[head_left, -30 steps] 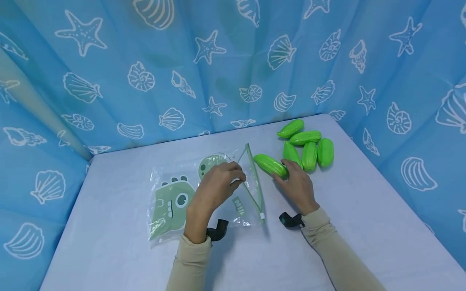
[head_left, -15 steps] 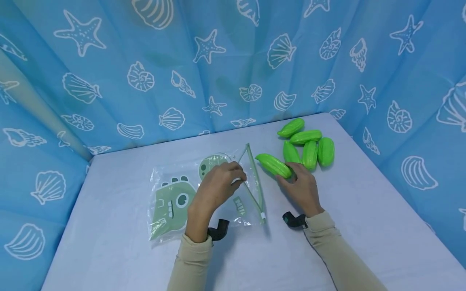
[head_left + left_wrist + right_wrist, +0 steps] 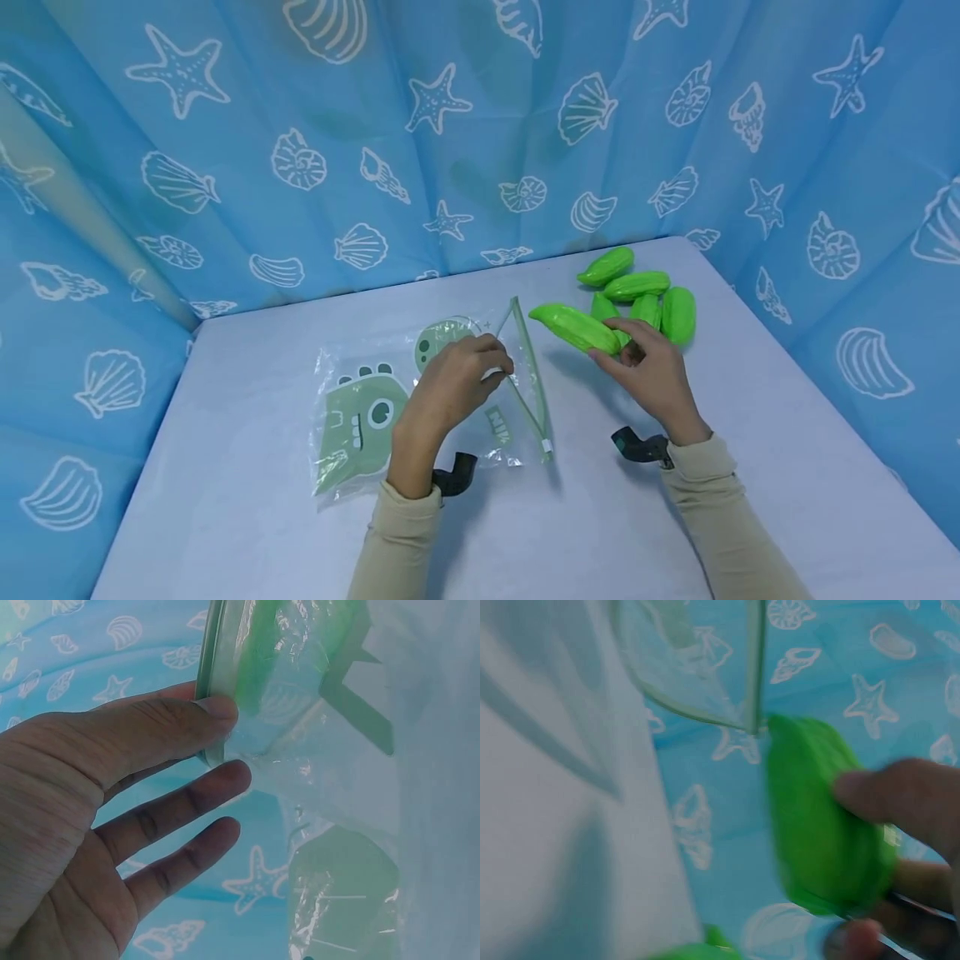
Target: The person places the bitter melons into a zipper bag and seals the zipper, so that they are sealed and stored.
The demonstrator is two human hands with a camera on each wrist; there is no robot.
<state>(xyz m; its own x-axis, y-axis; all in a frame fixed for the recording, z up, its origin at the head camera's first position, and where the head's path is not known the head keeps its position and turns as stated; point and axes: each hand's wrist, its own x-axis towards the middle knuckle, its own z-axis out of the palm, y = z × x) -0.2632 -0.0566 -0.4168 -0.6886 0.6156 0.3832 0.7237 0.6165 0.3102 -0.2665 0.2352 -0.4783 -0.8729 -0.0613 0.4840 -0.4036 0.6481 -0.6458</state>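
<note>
My right hand [image 3: 660, 375] pinches a bright green ridged gourd [image 3: 573, 325] by its right end, above the table. Its pointed tip faces the bag's mouth; in the right wrist view the gourd [image 3: 817, 817] lies between thumb and fingers. With thumb and forefinger, my left hand [image 3: 453, 383] pinches the green zip edge of a clear zip bag [image 3: 360, 425] printed with a green dinosaur. The bag lies flat, its mouth held apart towards the right. In the left wrist view the other fingers [image 3: 187, 802] stand away from the bag [image 3: 315, 772].
Several more green gourds [image 3: 636, 285] lie grouped at the back right of the white-covered table [image 3: 240, 400]. A white slider [image 3: 547, 446] sits at the zip's near corner. A blue shell-print curtain [image 3: 450, 167] stands around the back and sides.
My right hand has lifted the gourd off the table and moved slightly right and towards me. The left hand keeps its hold on the bag's edge.
</note>
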